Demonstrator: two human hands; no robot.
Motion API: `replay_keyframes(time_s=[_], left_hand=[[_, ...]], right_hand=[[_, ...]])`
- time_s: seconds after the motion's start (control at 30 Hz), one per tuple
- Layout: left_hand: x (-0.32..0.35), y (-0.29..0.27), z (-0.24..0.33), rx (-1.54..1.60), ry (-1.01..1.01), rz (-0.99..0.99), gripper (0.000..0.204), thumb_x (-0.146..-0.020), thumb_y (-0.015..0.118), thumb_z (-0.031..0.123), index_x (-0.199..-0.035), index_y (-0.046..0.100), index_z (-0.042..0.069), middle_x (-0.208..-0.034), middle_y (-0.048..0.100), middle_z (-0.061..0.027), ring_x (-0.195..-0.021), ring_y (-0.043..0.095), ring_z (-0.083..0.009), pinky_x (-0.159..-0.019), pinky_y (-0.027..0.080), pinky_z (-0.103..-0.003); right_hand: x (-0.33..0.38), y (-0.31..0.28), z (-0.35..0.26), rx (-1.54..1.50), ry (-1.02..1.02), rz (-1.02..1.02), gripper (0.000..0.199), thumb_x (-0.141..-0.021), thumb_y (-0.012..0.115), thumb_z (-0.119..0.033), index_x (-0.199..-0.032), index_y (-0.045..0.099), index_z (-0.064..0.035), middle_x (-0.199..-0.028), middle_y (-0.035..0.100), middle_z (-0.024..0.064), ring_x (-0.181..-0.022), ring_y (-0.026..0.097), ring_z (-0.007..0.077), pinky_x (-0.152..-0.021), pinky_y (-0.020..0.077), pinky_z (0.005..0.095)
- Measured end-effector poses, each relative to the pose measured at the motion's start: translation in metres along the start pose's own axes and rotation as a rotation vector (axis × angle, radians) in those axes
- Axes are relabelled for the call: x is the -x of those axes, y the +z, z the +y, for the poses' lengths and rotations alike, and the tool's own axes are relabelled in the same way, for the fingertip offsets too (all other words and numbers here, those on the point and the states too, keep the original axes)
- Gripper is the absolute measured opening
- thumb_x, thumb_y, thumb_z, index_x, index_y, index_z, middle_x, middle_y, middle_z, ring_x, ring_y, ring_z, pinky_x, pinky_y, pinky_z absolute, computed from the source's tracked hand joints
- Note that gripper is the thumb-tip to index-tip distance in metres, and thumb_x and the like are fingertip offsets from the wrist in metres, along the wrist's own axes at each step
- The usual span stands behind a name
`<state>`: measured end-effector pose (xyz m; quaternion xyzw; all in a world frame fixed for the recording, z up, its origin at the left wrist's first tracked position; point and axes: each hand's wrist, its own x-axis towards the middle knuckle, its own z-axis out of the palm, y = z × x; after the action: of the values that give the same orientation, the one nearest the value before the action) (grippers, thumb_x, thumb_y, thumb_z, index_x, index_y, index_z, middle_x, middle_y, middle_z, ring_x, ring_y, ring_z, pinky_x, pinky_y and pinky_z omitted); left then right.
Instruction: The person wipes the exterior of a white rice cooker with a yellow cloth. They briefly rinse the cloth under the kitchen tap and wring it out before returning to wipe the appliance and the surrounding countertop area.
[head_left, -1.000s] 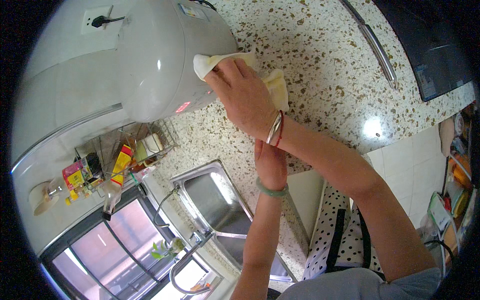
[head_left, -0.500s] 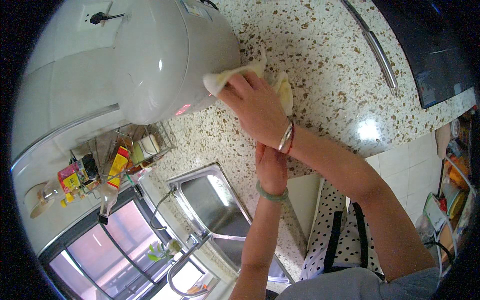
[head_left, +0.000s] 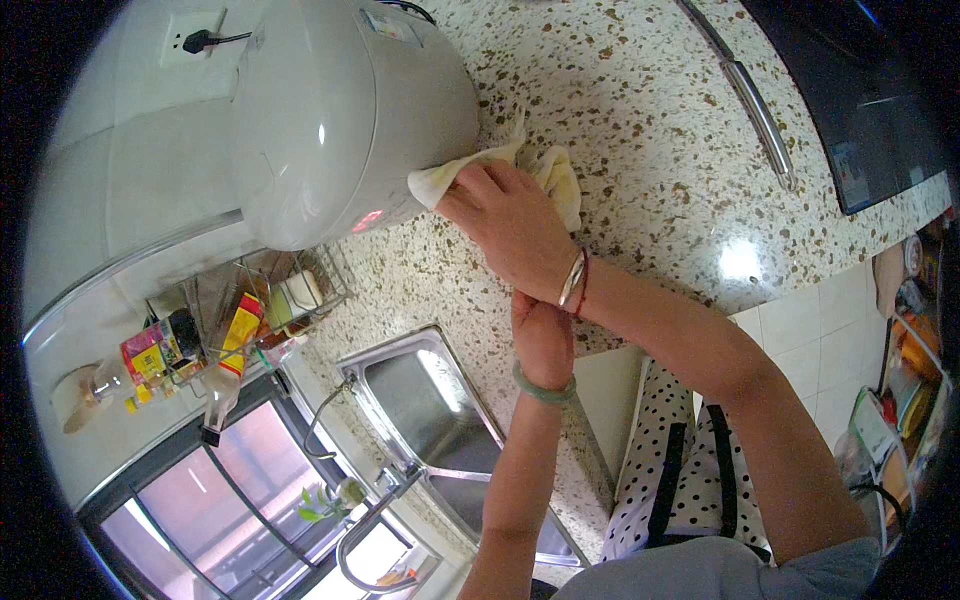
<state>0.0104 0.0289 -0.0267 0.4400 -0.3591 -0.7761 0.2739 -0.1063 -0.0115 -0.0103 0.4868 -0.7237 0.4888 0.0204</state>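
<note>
My right hand (head_left: 515,225), with a silver bangle and a red string at the wrist, presses a pale yellow cloth (head_left: 560,185) with bent fingers. One edge of the cloth lies against the lower side of a rounded white appliance (head_left: 420,110); the rest bunches on the speckled counter (head_left: 640,130). My left hand (head_left: 543,335), wearing a green bangle, is just below the right wrist at the counter's edge. Its fingers are hidden under the right hand and wrist.
Below left is a steel sink (head_left: 420,400) with a curved faucet (head_left: 350,550). A wire rack (head_left: 320,285) holding bottles and packets stands near the window. At upper right lie a metal handle (head_left: 760,120) and a black glass panel (head_left: 860,110). A plug (head_left: 200,41) sits in a wall socket.
My right hand and the cloth have shifted slightly down along the white appliance, and the cloth's folds have changed. The left hand has barely moved.
</note>
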Motion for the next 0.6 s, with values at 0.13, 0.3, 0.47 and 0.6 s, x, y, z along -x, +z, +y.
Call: replay_keyframes(time_s=[0.13, 0.3, 0.47, 0.6], left_hand=[[0.001, 0.006, 0.003, -0.049, -0.045, 0.037, 0.033, -0.095, 0.051, 0.009, -0.127, 0.047, 0.002, -0.125, 0.056, -0.0104, -0.114, 0.055, -0.0253, -0.094, 0.047, -0.039], [0.000, 0.003, 0.002, 0.045, 0.018, -0.072, 0.034, -0.093, 0.052, 0.007, -0.127, 0.048, 0.002, -0.127, 0.055, -0.0108, -0.115, 0.054, -0.0258, -0.095, 0.046, -0.039], [-0.002, 0.004, 0.001, -0.035, 0.017, -0.071, 0.034, -0.095, 0.048, 0.007, -0.129, 0.047, 0.003, -0.130, 0.053, -0.0109, -0.117, 0.053, -0.0262, -0.096, 0.046, -0.038], [0.001, 0.012, 0.004, -0.035, 0.036, -0.054, 0.035, -0.096, 0.045, 0.007, -0.130, 0.045, 0.004, -0.130, 0.052, -0.0110, -0.116, 0.053, -0.0260, -0.096, 0.045, -0.037]], right_hand=[[-0.009, -0.004, 0.002, -0.074, 0.053, 0.108, 0.050, -0.074, 0.056, 0.001, -0.123, 0.051, -0.0081, -0.108, 0.045, 0.0155, -0.103, 0.048, 0.0343, -0.084, 0.0483, 0.0416], [-0.042, -0.013, -0.009, -0.179, 0.144, 0.166, 0.046, -0.076, 0.055, 0.001, -0.121, 0.050, -0.0052, -0.108, 0.046, 0.0159, -0.105, 0.049, 0.0353, -0.083, 0.0495, 0.0407], [-0.019, 0.004, 0.001, -0.032, 0.263, 0.132, 0.036, -0.076, 0.055, -0.004, -0.112, 0.052, -0.0044, -0.106, 0.049, 0.0147, -0.102, 0.053, 0.0338, -0.071, 0.0542, 0.0391], [-0.023, -0.006, 0.001, -0.171, 0.256, 0.157, 0.035, -0.076, 0.056, -0.005, -0.111, 0.051, -0.0046, -0.104, 0.049, 0.0143, -0.098, 0.055, 0.0335, -0.069, 0.0544, 0.0390]])
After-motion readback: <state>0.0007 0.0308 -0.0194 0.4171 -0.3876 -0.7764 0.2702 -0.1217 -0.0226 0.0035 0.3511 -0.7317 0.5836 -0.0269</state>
